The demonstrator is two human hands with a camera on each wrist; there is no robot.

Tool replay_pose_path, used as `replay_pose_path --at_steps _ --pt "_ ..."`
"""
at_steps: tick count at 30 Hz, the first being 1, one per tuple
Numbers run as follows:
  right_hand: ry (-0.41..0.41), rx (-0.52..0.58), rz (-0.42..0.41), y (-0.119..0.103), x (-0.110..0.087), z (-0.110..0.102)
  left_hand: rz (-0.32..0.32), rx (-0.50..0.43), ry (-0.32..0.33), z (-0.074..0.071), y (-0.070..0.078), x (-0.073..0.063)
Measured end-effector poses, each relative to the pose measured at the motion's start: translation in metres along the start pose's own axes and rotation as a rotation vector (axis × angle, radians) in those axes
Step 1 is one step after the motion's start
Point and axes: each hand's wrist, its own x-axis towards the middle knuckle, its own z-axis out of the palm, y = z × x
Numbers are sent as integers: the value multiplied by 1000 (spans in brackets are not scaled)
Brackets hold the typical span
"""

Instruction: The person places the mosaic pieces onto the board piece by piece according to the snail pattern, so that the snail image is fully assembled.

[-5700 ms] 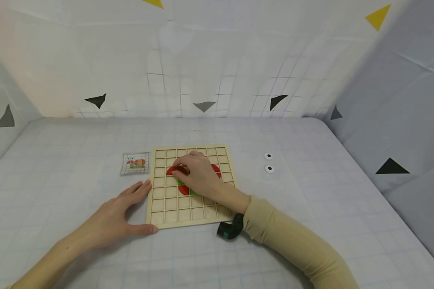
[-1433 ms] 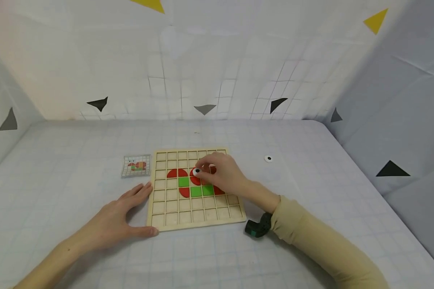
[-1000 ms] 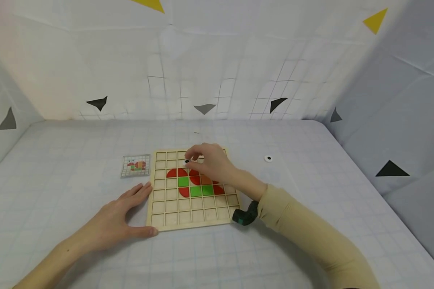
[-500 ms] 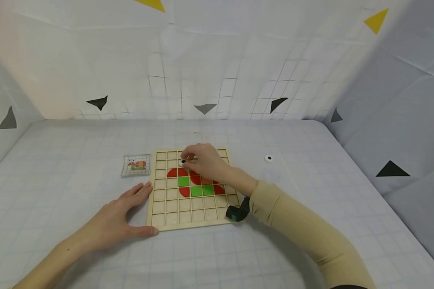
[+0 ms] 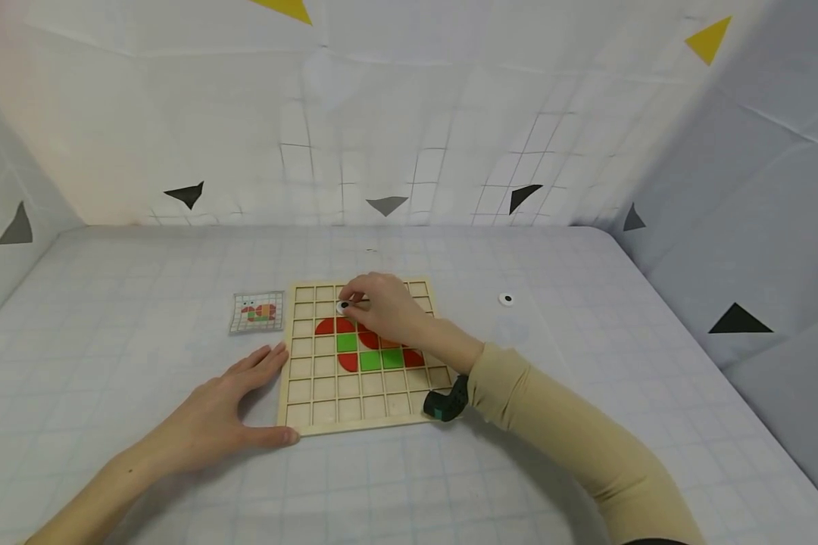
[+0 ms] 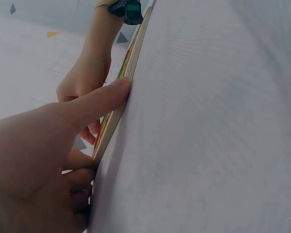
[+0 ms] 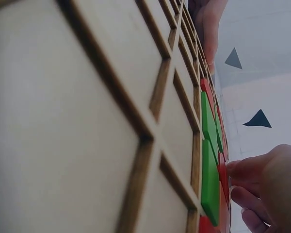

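A round white eye disc (image 5: 342, 308) with a black pupil is pinched between the thumb and index finger of my right hand (image 5: 387, 309). It sits over a cell of the wooden grid board (image 5: 323, 412), just above the red pieces (image 5: 325, 326). Green square tiles (image 5: 369, 361) and an orange piece fill cells below; the right hand hides part of the pattern. My left hand (image 5: 207, 416) lies with fingers extended along the board's left edge, thumb at the near corner. In the left wrist view, that thumb (image 6: 104, 102) rests against the board's side.
A second eye disc (image 5: 507, 300) lies on the table to the right of the board. Left of the board is a small pattern card (image 5: 257, 312) showing a coloured figure on a grid. A black wrist device (image 5: 446, 401) hangs under the right wrist, over the board's near right corner.
One of the two eye discs on the right was picked up. My right hand carried it leftward and up the board, then nearly stopped. The left hand has stayed put.
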Motion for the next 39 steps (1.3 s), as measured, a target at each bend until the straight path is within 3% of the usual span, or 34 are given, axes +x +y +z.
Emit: replay_pose_path --at_steps 15,21,28,34,39 --pt "29 57 5 2 -3 2 18 -2 3 1 0 1" --pt "46 56 40 4 -9 -7 12 10 5 1 0 0" --pt "91 117 135 16 -36 -23 13 19 7 0 1 0" --pt "207 130 161 38 -67 -34 17 15 7 1 1 0" --pt "299 109 240 59 -95 -47 14 16 5 1 1 1"
